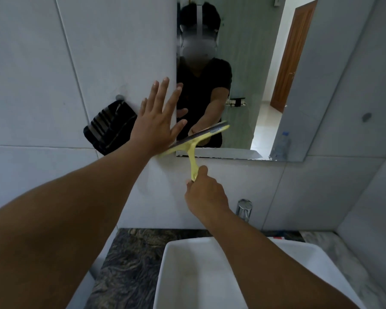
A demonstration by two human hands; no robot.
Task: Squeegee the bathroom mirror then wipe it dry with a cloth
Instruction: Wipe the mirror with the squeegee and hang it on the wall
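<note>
The bathroom mirror [250,85] hangs on the tiled wall above the sink. A yellow squeegee [195,142] lies tilted against the mirror's lower left corner, its blade running up to the right. My right hand [204,195] grips the lower end of its handle, just below the mirror's bottom edge. With straight, spread fingers, my left hand [158,121] is raised flat at the mirror's left edge, over the wall tile, and covers the blade's left end. A dark striped cloth [108,128] hangs from a wall hook left of the mirror.
A white rectangular basin [187,275] sits on a dark marbled counter [129,259] below my arms. A chrome tap [244,208] stands at the wall behind the basin. The mirror reflects a person in a dark shirt, a wooden door and a plastic bottle.
</note>
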